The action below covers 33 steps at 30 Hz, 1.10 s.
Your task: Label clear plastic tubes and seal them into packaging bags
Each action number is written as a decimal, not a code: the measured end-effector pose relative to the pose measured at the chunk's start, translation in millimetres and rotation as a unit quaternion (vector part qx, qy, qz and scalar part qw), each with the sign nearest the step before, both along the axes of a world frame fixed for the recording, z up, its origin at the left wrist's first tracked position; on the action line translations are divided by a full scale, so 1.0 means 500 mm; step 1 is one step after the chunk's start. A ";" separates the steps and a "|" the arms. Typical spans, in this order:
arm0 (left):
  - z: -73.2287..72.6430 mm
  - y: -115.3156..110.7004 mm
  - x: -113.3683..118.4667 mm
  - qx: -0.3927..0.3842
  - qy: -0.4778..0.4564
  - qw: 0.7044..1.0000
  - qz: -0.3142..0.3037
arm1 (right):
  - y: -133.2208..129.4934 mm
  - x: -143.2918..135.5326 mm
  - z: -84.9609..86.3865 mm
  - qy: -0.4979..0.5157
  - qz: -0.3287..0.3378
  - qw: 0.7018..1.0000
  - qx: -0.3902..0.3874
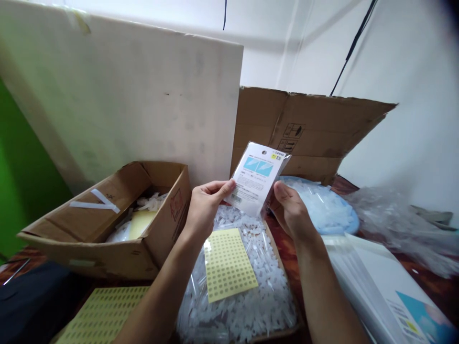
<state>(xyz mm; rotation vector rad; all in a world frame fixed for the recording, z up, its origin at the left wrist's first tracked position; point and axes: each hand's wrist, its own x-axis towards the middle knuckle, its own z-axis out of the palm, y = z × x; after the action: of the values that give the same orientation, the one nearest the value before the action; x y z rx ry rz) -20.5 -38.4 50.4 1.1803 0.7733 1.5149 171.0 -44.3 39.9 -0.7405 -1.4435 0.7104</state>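
Note:
A flat packet (253,184) in clear film stands tilted before me, its white printed card showing two blue pictures, a punched hole and a yellow label at the top. My left hand (208,203) pinches its lower left edge, thumb on the front. At the lower right edge, my right hand (292,208) closes on the film, thumb up; its other fingers are partly hidden. Below the packet lies a shallow cardboard box (278,258) full of small clear and whitish plastic pieces (265,286). On these rests a yellow sheet of small round stickers (229,265).
Left stands an open cardboard box (168,215) with white pieces inside. Another yellow sticker sheet (103,315) lies in front. To the right are a blue round tray (353,215) with clear packets, crumpled plastic (412,229) and white printed packs (387,282). Upright cardboard (311,129) stands behind.

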 end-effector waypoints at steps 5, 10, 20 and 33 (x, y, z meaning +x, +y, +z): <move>-0.007 0.006 -0.004 0.007 0.028 0.999 0.022 | -0.008 0.000 0.001 0.062 0.124 0.988 -0.072; -0.010 0.009 -0.002 0.110 0.133 0.979 0.106 | -0.009 -0.020 0.003 0.114 0.135 0.982 -0.067; 0.008 -0.013 -0.014 0.531 0.344 0.767 0.107 | -0.011 -0.032 0.008 0.204 0.125 0.969 -0.063; 0.015 -0.021 -0.037 0.589 0.460 0.632 0.205 | -0.028 -0.067 0.020 0.235 0.167 0.952 -0.098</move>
<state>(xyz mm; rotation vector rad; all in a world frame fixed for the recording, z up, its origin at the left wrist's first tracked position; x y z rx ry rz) -38.9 -49.0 58.1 3.1250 0.6270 1.7437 137.4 -58.4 50.0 -0.4320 -1.0735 1.2168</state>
